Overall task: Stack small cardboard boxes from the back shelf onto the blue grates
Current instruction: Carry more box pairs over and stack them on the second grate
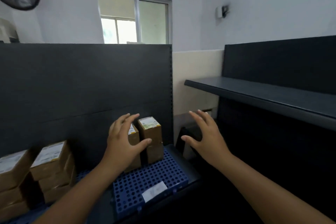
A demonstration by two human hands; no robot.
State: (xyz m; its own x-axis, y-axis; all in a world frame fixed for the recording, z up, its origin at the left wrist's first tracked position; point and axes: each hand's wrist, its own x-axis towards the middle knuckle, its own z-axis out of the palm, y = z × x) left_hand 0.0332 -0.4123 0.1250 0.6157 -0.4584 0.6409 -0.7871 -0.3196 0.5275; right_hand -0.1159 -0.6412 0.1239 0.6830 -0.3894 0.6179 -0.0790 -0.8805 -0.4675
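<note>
Left hand [123, 142] and right hand [205, 138] spread wide near centre boxes [151, 129] on the grate [151, 178]
In the lower left of the frame, left boxes [52, 162] with white labels sit stacked against the dark panel [81, 82]. At centre, the centre boxes stand as two narrow stacks side by side at the back of the grate, against the panel. The left hand is in front of them, fingers splayed and thumb across the right-hand stack; whether it touches cannot be told. A white slip [154, 191] lies on the grate's front edge. Right of centre, the right hand hangs with fingers spread, holding nothing, well apart from the boxes, before the dark gap beside the shelf [263, 94] at the right of the frame
</note>
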